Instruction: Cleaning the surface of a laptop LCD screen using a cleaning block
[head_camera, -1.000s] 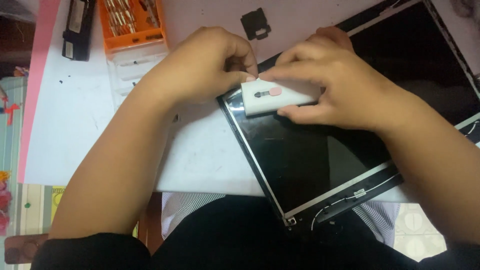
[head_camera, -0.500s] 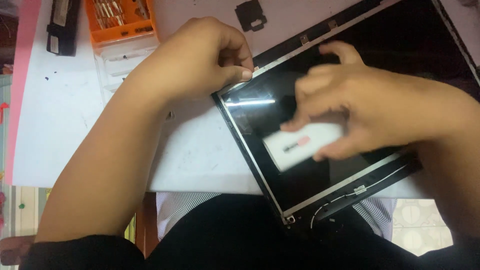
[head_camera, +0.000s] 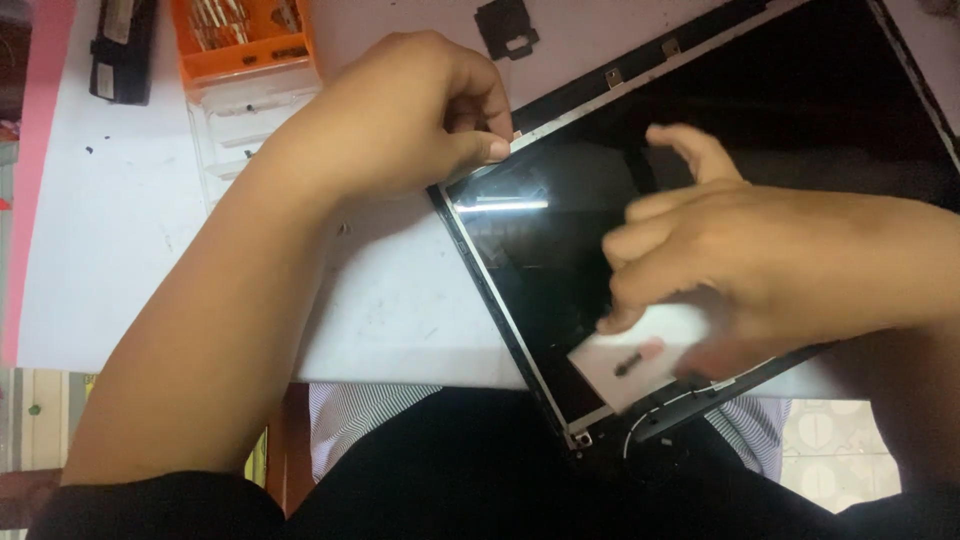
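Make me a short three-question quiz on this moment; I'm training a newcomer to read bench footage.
1. True or false: the left hand pinches the top left corner of the laptop screen panel.
2. What does the right hand hold against the panel?
A) a screwdriver
B) a small white card-like tool
C) a cloth
3. Fill in: the orange screwdriver bit case lies on the white table, to the ____ of the left hand in the picture.

Key: 1 true; 2 B; 3 left. The white tool is blurred, so its exact kind cannot be told.
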